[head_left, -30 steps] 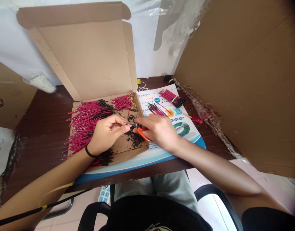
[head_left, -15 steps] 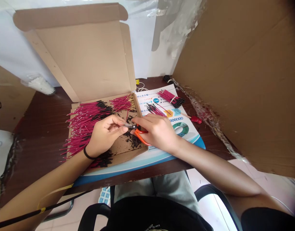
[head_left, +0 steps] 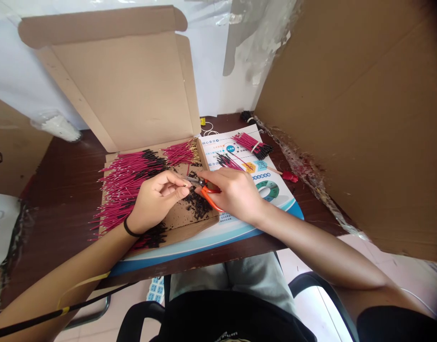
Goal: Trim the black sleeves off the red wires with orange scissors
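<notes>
My right hand (head_left: 237, 194) is closed around a pair of scissors (head_left: 211, 198) with orange handles. Their short metal blades point left, toward the fingertips of my left hand (head_left: 161, 194). Thumb and forefinger of that hand are pinched together on something small; only a tiny dark tip shows, and the rest is hidden. Both hands are over an open cardboard box (head_left: 175, 219). Dark red wires (head_left: 120, 187) with black ends fill its left side. More red wires with gold tips (head_left: 180, 153) lie at its back. Black clippings (head_left: 197, 205) are scattered beneath the scissors.
Right of the box, a printed sheet (head_left: 239, 227) carries a banded wire bundle (head_left: 252, 144) and loose wires (head_left: 229, 161). A red-topped stick (head_left: 288, 176) lies beside it. The raised box lid (head_left: 121, 90) and a large cardboard panel (head_left: 354, 118) border the table.
The scissor blades have drawn slightly back to the right and up, away from my left fingertips, and appear a little parted. My left hand has hardly moved.
</notes>
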Demonstrator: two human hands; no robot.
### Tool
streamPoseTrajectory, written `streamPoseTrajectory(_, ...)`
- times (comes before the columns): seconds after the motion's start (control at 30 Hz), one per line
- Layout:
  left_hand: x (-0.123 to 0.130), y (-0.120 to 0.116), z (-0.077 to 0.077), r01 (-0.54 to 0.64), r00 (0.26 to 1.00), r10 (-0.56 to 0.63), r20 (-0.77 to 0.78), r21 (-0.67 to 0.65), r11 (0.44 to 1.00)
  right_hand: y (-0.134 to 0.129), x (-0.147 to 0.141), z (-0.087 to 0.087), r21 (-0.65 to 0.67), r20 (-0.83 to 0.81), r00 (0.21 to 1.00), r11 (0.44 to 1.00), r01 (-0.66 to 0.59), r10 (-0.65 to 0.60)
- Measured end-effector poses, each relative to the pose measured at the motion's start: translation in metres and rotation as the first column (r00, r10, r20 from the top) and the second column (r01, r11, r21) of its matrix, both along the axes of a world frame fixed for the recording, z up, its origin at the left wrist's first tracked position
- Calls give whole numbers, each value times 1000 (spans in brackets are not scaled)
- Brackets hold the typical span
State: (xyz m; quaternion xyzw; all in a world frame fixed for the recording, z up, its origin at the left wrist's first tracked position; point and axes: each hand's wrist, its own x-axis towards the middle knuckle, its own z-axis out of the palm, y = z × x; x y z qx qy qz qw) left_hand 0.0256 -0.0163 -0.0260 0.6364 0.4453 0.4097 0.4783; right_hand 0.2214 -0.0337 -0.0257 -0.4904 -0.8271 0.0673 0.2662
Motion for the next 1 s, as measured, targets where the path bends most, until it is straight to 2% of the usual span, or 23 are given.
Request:
streamPoseTrajectory(0.17,0,1,-1,-4,998,1,56,46,999,-2,-2,5,16,-49,998,999,-35,36)
streamPoseTrajectory(0.43,-2,2,-7,20,993,-30,113,92,996,-3,-4,1,91,-7,998,994,-65,66)
streamPoseTrajectory(1.0,-2,2,-7,4,999,-10,42,145,989,0,-1,-4,145,97,992,985,-90,76)
